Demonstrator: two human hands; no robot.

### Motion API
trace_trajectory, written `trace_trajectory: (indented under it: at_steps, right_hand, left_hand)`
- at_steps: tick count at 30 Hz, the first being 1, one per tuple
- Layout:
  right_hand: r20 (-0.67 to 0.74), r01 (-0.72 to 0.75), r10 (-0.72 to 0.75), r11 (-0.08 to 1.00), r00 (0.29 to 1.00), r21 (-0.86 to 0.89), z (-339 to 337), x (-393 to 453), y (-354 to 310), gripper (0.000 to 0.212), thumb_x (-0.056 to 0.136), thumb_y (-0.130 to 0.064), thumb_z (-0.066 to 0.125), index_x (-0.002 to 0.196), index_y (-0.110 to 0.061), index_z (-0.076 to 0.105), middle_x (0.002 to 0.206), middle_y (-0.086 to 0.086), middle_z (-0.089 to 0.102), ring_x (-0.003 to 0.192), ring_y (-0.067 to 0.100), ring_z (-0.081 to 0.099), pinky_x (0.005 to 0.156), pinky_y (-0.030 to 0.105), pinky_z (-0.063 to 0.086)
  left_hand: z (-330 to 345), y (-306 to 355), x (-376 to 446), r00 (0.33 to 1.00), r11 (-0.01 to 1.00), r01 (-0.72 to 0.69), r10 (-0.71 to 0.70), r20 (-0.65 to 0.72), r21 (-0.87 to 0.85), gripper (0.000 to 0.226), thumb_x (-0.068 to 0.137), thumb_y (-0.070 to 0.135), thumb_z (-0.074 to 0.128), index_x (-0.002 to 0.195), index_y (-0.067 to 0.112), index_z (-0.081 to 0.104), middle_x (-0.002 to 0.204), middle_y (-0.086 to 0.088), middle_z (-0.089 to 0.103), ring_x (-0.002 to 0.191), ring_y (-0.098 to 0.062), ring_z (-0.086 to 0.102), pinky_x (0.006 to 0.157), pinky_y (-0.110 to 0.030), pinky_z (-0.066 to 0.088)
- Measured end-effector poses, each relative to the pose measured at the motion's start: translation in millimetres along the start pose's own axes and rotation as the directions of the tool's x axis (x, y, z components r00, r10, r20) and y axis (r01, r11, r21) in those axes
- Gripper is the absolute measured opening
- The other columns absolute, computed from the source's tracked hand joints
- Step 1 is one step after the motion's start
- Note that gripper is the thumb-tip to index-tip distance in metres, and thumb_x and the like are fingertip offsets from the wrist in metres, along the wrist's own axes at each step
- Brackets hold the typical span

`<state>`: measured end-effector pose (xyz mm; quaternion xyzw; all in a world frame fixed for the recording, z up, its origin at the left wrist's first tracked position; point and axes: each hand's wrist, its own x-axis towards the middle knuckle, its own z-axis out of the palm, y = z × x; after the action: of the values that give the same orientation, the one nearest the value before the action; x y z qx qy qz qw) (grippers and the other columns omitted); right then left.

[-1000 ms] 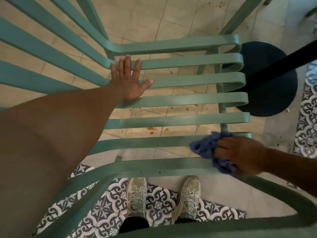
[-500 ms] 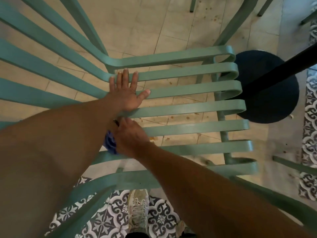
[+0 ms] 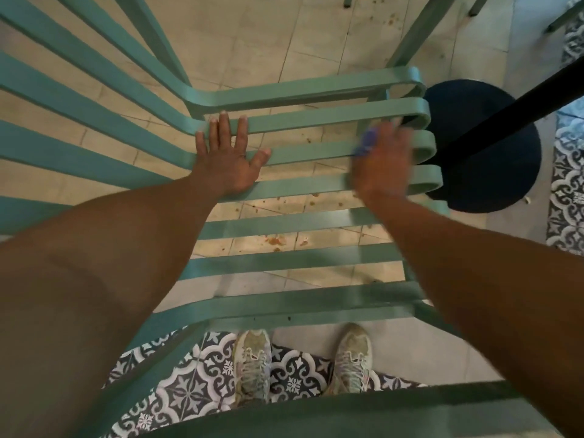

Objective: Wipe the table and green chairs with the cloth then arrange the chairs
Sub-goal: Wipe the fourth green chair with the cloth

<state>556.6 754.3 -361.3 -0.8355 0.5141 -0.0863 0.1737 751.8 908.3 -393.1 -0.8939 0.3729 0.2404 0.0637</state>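
Note:
A green slatted chair (image 3: 300, 222) fills the view from above, its seat slats running left to right. My left hand (image 3: 227, 159) lies flat and open on the slats near the bend where seat meets backrest. My right hand (image 3: 382, 162), blurred by motion, presses a blue-purple cloth (image 3: 366, 142) onto the slats near the seat's curled front edge. Most of the cloth is hidden under the hand.
The table's dark round base (image 3: 486, 147) and black post (image 3: 521, 99) stand just right of the seat. Crumbs and stains dot the beige floor tiles (image 3: 275, 240) under the slats. My two shoes (image 3: 252, 365) stand on patterned tiles. Other green chair legs (image 3: 407, 42) rise at the top.
My right hand with the cloth swept from the near right slats to the left beside my left hand, then out to the far right end. My left hand stayed put.

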Motion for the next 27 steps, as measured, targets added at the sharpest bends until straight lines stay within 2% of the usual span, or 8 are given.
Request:
trace_trajectory:
  at_steps: [4, 7, 12, 15, 18, 20, 22, 27]
  right_hand:
    - [0.309, 0.25, -0.318, 0.938, 0.896, 0.239, 46.1, -50.2, -105.9, 0.044, 0.085, -0.015, 0.057, 0.128, -0.018, 0.047, 0.126, 0.013, 0.042, 0.107, 0.031, 0.053, 0.084, 0.034, 0.046]
    - [0.387, 0.359, -0.433, 0.899, 0.814, 0.251, 39.4, -49.9, -98.7, 0.042, 0.085, -0.02, 0.059, 0.126, -0.018, 0.05, 0.122, 0.014, 0.045, 0.102, 0.036, 0.055, 0.082, 0.04, 0.047]
    - [0.405, 0.235, -0.222, 0.972, 0.887, 0.017, -27.1, -24.1, 13.5, 0.05, 0.084, -0.013, 0.063, 0.129, -0.01, 0.042, 0.121, 0.02, 0.046, 0.103, 0.04, 0.056, 0.078, 0.041, 0.045]
    - [0.505, 0.104, -0.03, 0.987, 0.863, -0.12, -69.9, -40.5, 52.0, 0.065, 0.084, -0.015, 0.065, 0.138, -0.007, 0.03, 0.128, 0.022, 0.043, 0.107, 0.04, 0.055, 0.081, 0.041, 0.047]
    - [0.597, 0.002, 0.11, 0.983, 0.794, -0.185, -108.7, -64.9, 54.4, 0.05, 0.089, -0.016, 0.057, 0.134, -0.002, 0.04, 0.127, 0.019, 0.051, 0.11, 0.035, 0.056, 0.083, 0.035, 0.046]
    - [0.657, 0.077, 0.072, 0.978, 0.75, -0.195, -133.1, -82.2, 48.2, 0.031, 0.091, -0.019, 0.054, 0.118, -0.005, 0.058, 0.119, 0.016, 0.061, 0.11, 0.032, 0.058, 0.083, 0.032, 0.045]
    - [0.626, 0.128, 0.011, 0.976, 0.78, -0.177, -156.5, -96.3, 38.1, 0.029, 0.093, -0.023, 0.05, 0.117, -0.009, 0.06, 0.119, 0.012, 0.063, 0.114, 0.029, 0.057, 0.089, 0.033, 0.045]
    - [0.55, 0.183, -0.036, 0.959, 0.834, -0.215, -209.5, -120.4, 22.8, 0.061, 0.101, -0.035, 0.034, 0.153, -0.014, 0.009, 0.16, 0.012, 0.009, 0.145, 0.036, 0.009, 0.114, 0.052, 0.013]
  left_hand:
    - [17.5, 9.5, -23.7, 0.995, 0.996, 0.082, -0.083, -0.05, -0.018, 0.079, 0.098, 0.051, 0.034, 0.154, 0.019, -0.013, 0.16, -0.014, -0.018, 0.148, -0.033, -0.013, 0.117, -0.054, -0.006]
    - [30.0, 5.4, -54.9, 0.988, 0.994, 0.102, -0.105, -0.112, -0.033, 0.068, 0.101, 0.039, 0.032, 0.155, 0.013, 0.0, 0.162, -0.019, -0.004, 0.149, -0.035, -0.002, 0.119, -0.05, 0.0]
    - [21.0, 25.5, -102.5, 0.985, 0.997, 0.046, -0.036, 0.168, -0.054, 0.072, 0.101, 0.047, 0.032, 0.155, 0.018, -0.005, 0.161, -0.014, -0.013, 0.149, -0.032, -0.004, 0.118, -0.05, 0.005]
    - [4.9, 51.7, -138.4, 0.948, 1.0, -0.004, 0.009, 0.317, -0.017, 0.073, 0.1, 0.047, 0.034, 0.155, 0.02, -0.006, 0.162, -0.011, -0.014, 0.149, -0.031, -0.005, 0.118, -0.052, 0.004]
    - [-21.0, 86.4, -171.1, 0.945, 0.999, -0.041, 0.042, 0.324, -0.01, 0.071, 0.101, 0.049, 0.03, 0.155, 0.022, -0.005, 0.162, -0.011, -0.013, 0.149, -0.03, -0.009, 0.117, -0.053, 0.0]
    - [-41.9, 105.7, -188.3, 0.956, 0.999, -0.054, 0.052, 0.288, -0.002, 0.069, 0.101, 0.051, 0.026, 0.156, 0.022, -0.005, 0.162, -0.01, -0.013, 0.149, -0.03, -0.011, 0.117, -0.053, -0.002]
    - [-64.2, 120.9, -200.2, 0.966, 0.998, -0.069, 0.067, 0.249, 0.001, 0.068, 0.101, 0.052, 0.022, 0.156, 0.023, -0.006, 0.162, -0.009, -0.015, 0.148, -0.029, -0.014, 0.118, -0.053, -0.004]
    - [-124.4, 148.8, -219.2, 0.975, 0.988, -0.14, 0.127, 0.183, 0.059, 0.066, 0.101, 0.052, 0.017, 0.155, 0.024, -0.01, 0.16, -0.007, -0.021, 0.147, -0.027, -0.02, 0.117, -0.053, -0.009]
